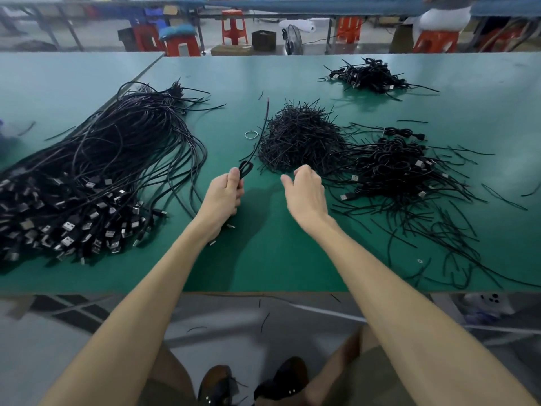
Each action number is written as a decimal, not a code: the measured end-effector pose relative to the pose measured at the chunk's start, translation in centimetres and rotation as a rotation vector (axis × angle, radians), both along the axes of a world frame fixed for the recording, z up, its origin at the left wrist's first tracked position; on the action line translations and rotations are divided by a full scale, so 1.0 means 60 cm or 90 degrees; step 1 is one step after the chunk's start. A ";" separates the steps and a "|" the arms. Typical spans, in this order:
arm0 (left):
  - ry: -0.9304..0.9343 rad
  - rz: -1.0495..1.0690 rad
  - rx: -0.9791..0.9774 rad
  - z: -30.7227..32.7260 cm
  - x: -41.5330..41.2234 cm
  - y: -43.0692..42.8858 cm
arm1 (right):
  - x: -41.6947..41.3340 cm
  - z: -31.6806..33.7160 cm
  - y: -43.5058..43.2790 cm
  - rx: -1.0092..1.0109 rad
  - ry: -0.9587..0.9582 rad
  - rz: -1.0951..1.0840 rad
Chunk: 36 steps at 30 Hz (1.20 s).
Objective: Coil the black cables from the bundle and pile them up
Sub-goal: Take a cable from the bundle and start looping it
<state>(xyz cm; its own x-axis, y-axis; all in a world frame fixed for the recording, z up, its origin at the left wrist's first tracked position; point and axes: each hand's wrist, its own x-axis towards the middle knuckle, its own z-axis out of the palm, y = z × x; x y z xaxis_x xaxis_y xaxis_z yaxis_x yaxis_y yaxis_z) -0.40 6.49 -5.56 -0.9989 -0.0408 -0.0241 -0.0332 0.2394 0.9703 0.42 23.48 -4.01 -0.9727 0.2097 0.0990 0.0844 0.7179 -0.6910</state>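
Observation:
A big bundle of long black USB cables (96, 171) lies on the left of the green table (263, 259), plugs toward me. My left hand (225, 197) grips a partly coiled black cable (248, 162); its loops stick up past my thumb and its free end trails up and away toward the table's middle. My right hand (304, 191) hovers just right of it with loosely curled fingers, holding nothing, at the near edge of a heap of short black ties (301, 139). A pile of coiled cables (401, 168) sits to the right.
A second small pile of coiled cables (369, 76) lies at the far right. A rubber band ring (251, 134) rests left of the tie heap. Loose ties are strewn over the table's right side. Red stools and a fan stand beyond the table.

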 end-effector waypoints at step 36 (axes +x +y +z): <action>0.098 -0.120 -0.130 -0.014 -0.004 0.004 | 0.049 -0.035 -0.008 -0.358 0.032 0.165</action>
<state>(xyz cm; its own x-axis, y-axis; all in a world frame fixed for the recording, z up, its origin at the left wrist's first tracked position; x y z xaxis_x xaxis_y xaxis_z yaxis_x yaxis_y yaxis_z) -0.61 6.72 -6.42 -0.9805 0.1573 0.1179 0.1743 0.4183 0.8914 3.36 22.99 -6.09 -0.9960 0.0014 0.0889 -0.0861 0.2349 -0.9682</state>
